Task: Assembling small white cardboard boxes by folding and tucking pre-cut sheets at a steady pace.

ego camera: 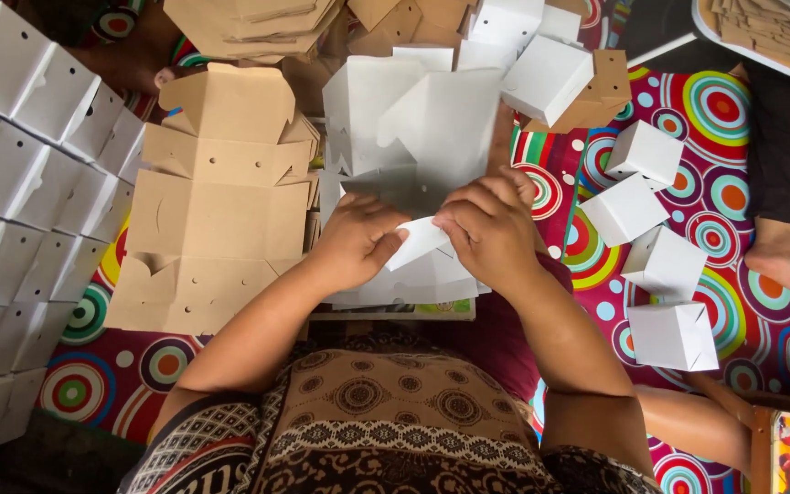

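1. Left hand (356, 240): closed in a pinch on the near-left part of a white flat box blank (418, 242); thumb on top, fingers curled under the card.
2. Right hand (491, 227): closed over the right side of the same blank, knuckles up, fingertips pressed down on a flap. The blank is thus held between both hands, just above the lap, apparently so that one flap can be bent against the other.
3. The held blank lies on top of a stack of white unfolded blanks (413, 137), spread directly ahead of the hands, within easy reach.
4. A stack of brown kraft blanks (217, 220) is laid flat just left of the white stack, printed-side down, tabs and small holes visible.
5. Finished white boxes (665, 265) are seen loose to the right on the mat with coloured circles (733, 110), well clear of the blanks.
6. More closed white boxes are packed in rows (20, 165) along the left edge, touching one another.
7. A bare foot (788, 261) of another person rests on the mat at far right.
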